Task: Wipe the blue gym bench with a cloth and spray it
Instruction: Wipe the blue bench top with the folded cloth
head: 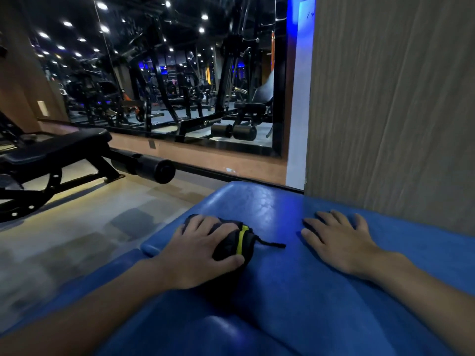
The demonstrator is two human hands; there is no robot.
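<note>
The padded blue vinyl gym bench (282, 291) is showing a deep blue, with a cracked, scale-like pattern glinting paler near its far end. The bunched black fabric cloth (228, 244) is carrying one bright yellow-green stripe (241, 240) and trailing a thin black cord (272, 244). The tall grey-beige wall panel (398, 111) is running with fine vertical streaks. The black padded workout bench (56, 147) is sitting dark over the smooth floor (102, 227), which is mottling in tan and grey patches. A glowing blue light strip (300, 34) is edging the black-framed wall mirror (205, 145).
</note>
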